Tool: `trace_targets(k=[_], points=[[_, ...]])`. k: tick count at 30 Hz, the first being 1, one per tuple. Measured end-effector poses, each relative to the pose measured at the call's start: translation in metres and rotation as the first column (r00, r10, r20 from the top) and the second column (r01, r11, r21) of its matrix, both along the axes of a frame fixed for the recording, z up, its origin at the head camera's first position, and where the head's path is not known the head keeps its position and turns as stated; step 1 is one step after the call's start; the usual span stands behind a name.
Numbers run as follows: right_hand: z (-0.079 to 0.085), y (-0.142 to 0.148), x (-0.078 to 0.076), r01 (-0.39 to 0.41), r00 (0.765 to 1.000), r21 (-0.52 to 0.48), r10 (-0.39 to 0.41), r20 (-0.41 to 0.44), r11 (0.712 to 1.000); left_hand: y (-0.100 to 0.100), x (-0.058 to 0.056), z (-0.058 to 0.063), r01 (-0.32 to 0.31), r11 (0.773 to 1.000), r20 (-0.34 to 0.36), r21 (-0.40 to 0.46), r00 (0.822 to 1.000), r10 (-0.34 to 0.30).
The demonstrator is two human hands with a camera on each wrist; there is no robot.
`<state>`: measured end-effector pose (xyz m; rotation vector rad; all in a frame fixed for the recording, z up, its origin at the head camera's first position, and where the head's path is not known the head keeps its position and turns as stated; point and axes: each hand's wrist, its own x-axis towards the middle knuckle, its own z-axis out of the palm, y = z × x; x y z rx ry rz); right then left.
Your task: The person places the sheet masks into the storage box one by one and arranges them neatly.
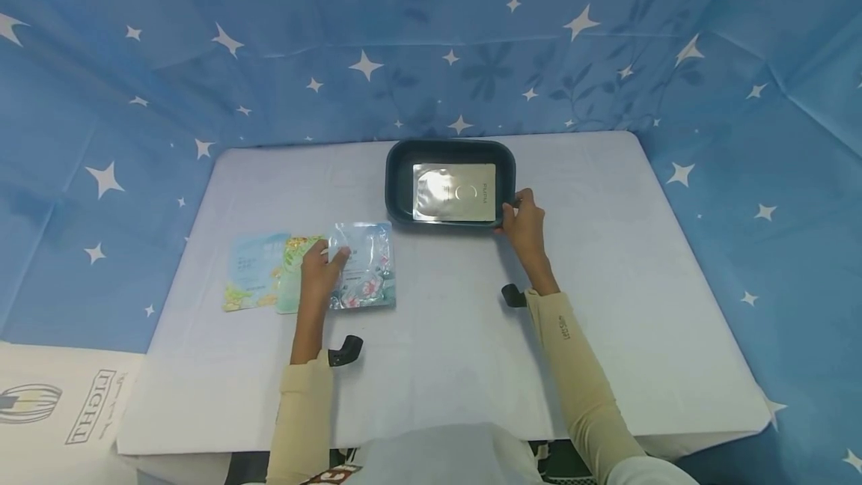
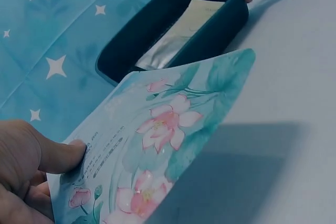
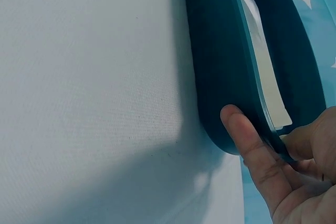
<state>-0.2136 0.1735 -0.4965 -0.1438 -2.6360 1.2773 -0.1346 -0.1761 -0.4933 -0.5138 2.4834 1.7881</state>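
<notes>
Between thumb and fingers my left hand (image 1: 322, 269) pinches the left edge of a shiny sheet-mask packet (image 1: 364, 266) printed with pink lotus flowers. In the left wrist view this lotus packet (image 2: 157, 129) is tilted above the white table, its shadow falling on the cloth. My right hand (image 1: 527, 221) grips the near right corner of a dark teal tray (image 1: 397, 208), thumb inside the rim and fingers outside, as the right wrist view shows. A silver-and-cream packet (image 1: 454, 193) lies flat in the tray.
Left of the lotus packet, a light blue packet (image 1: 252, 272) and a green packet (image 1: 289, 287) lie side by side on the white table (image 1: 431, 380), the green one partly covered by my left hand. A blue star-patterned curtain (image 1: 431, 88) stands behind. A printed cardboard box (image 1: 60, 410) is at lower left.
</notes>
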Motion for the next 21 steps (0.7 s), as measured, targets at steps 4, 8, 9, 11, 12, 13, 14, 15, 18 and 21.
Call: trace_targets(k=[4, 8, 9, 11, 12, 13, 14, 15, 18, 21], points=[[-0.001, 0.000, 0.000, -0.001, 1.000, -0.009, 0.001, -0.006, 1.000, 0.006, -0.002, 0.008, 0.004, 0.969, 0.020, 0.248, 1.000, -0.010], [-0.003, 0.001, 0.000, 0.001, 1.000, -0.007, -0.001, -0.017, 1.000, 0.018, -0.003, 0.019, 0.006, 0.847, 0.033, 0.531, 0.999, -0.028], [-0.003, 0.002, 0.001, 0.002, 1.000, -0.007, -0.002, -0.021, 1.000, 0.022, -0.003, 0.021, 0.008, 0.810, 0.028, 0.586, 0.999, -0.030], [-0.004, 0.002, 0.001, 0.004, 1.000, -0.007, -0.004, -0.027, 1.000, 0.030, -0.004, 0.023, 0.008, 0.730, 0.018, 0.684, 0.999, -0.028], [-0.004, 0.002, 0.001, 0.005, 1.000, -0.005, -0.005, -0.029, 1.000, 0.034, -0.005, 0.024, 0.010, 0.696, 0.011, 0.718, 1.000, -0.026], [-0.004, 0.002, 0.001, 0.006, 1.000, -0.005, -0.007, -0.030, 1.000, 0.038, -0.006, 0.024, 0.003, 0.667, 0.012, 0.745, 1.000, -0.018], [-0.004, 0.002, 0.001, 0.005, 0.999, -0.006, -0.005, -0.032, 1.000, 0.043, -0.007, 0.024, 0.003, 0.635, 0.007, 0.773, 1.000, -0.013], [-0.004, 0.002, 0.001, 0.005, 1.000, -0.005, -0.005, -0.031, 1.000, 0.047, -0.008, 0.023, 0.005, 0.610, 0.004, 0.792, 1.000, -0.013], [-0.004, 0.002, 0.001, 0.000, 1.000, -0.001, 0.000, -0.026, 1.000, 0.060, -0.012, 0.020, 0.000, 0.546, -0.003, 0.838, 1.000, 0.004], [-0.004, 0.002, 0.001, 0.004, 1.000, 0.001, -0.004, -0.016, 1.000, 0.073, -0.018, 0.019, -0.005, 0.510, -0.016, 0.860, 0.999, 0.038]])
